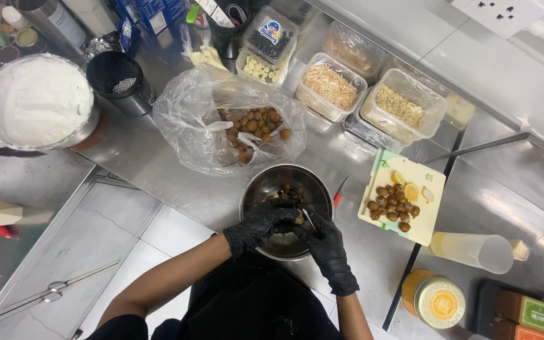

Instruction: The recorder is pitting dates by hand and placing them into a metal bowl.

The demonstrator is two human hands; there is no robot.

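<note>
2 hands: black-gloved left hand [260, 225] and right hand [323, 242] pinch a small brown fruit over the round steel bowl [263, 184], catching peelings.
Knife: thin blade [309, 218] in right fingers (partly hidden).
Supply: clear plastic bag of brown fruit [251, 131], far.
Finished: pale cutting board [429, 179], right.

Bright, even overhead light, sharp across the middle.

Glare streaks the steel counter [177, 182] and whitens the clear plastic bag [190, 107]; the metal bowl [259, 189] goes dark under the black-gloved hands, soft shadows only. Edges bow with wide-angle distortion, and the corners soften slightly.
</note>
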